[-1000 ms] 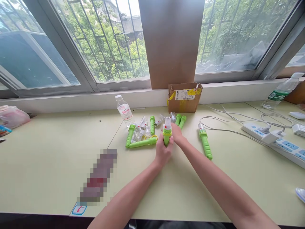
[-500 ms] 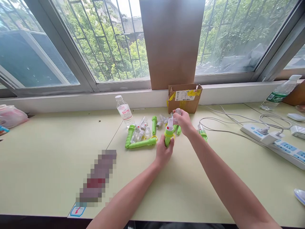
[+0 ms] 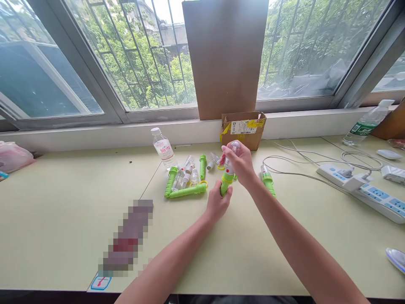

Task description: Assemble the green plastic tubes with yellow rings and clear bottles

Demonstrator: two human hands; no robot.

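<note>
My left hand [image 3: 217, 202] is closed around a green plastic handle [image 3: 225, 186] with a ribbed yellow-green collar, held tilted above the table. A white piece with a red button [image 3: 228, 170] sits on its top end. My right hand [image 3: 243, 164] grips a clear ribbed plastic cap [image 3: 234, 146], which is over the white piece; whether it is seated cannot be told. Left of my hands lie several loose parts: a long green handle [image 3: 187, 191], another green handle [image 3: 203, 167] and clear caps [image 3: 194, 176]. A capped green stick [image 3: 268, 180] lies beyond my right forearm.
An open cardboard box [image 3: 243, 126] stands by the window ledge. A water bottle [image 3: 164, 150] stands behind the parts. On the right are a power strip [image 3: 357, 185], cables and another bottle [image 3: 367, 124]. A blurred-out flat object [image 3: 129, 236] lies front left.
My right hand has brought the clear cap over the white piece on the green handle, where before it was held behind and to the right. My left hand keeps its grip.
</note>
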